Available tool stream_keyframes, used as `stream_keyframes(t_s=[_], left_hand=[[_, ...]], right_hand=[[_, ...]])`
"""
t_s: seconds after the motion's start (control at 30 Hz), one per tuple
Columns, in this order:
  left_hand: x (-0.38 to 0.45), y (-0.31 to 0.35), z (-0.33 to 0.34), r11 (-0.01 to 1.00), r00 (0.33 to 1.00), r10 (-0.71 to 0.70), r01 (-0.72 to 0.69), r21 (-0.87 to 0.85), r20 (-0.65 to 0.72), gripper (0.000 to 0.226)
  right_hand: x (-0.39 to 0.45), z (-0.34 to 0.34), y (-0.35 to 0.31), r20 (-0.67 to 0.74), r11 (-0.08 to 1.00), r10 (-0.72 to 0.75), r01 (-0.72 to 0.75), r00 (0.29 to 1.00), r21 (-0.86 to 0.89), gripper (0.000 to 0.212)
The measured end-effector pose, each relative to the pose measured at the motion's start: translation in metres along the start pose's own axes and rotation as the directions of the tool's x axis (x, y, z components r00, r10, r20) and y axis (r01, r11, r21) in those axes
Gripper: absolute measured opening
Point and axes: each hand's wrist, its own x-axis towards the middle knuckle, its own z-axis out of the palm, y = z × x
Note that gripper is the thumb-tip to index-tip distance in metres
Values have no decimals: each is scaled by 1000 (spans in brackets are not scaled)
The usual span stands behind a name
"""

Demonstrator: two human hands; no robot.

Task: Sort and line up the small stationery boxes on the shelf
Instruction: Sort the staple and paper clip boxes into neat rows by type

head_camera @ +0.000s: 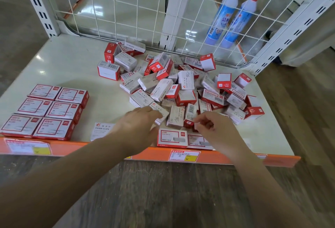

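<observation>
A loose heap of small red-and-white stationery boxes [181,86] covers the middle and right of the white shelf [72,64]. Several red paper-clip boxes [47,111] lie in neat rows at the front left. A white paper-clips box [101,130] and two red-framed staple boxes [172,138] sit along the front edge. My left hand [139,128] reaches over the front of the heap, fingertips touching a grey paper-clips box [161,111]. My right hand [215,128] hovers over the second staple box with fingers curled; whether it pinches anything is unclear.
A white wire grid [126,10] backs the shelf, with two blue bottles with red caps [233,15] behind it on the right. An orange price strip [184,155] with labels runs along the front edge. White uprights stand at both rear corners.
</observation>
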Motion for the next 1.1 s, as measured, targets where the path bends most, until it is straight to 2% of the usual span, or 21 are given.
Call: stream_keyframes(t_s=[0.13,0.2,0.3,0.43,0.67,0.83,0.97,1.1], left_hand=[[2,-3,0,1000,1000,-15,15,-11,-13,38],[4,-4,-2,999,999,-25,25,-28,-22,37],[6,-5,-3,997,999,-47,45,-58,-25,35],[6,-7,-2,994,998,-61,60,-95,-6,33],[3,-10,-1,991,997,-78,78,-113,1,33],[0,-13,-1,988,996,-86,85,-130,-8,32],[0,-14,0,980,995,-101,97,-176,-18,31],[1,-15,0,965,990,-130,116,-237,-48,31]], right_hand=[[9,1,-3,-72,998,63,-63,995,9,6],[13,3,-5,-99,991,128,-131,987,-20,14],[18,7,-10,-68,974,207,-212,976,-82,25],[22,11,-13,-25,962,217,-218,976,-163,30],[24,10,-11,-81,952,271,-279,959,-125,28],[23,8,-8,-138,946,317,-323,938,-28,26],[16,-5,-9,-223,964,262,-263,939,26,21],[8,-14,-19,-247,996,86,-84,965,19,5]])
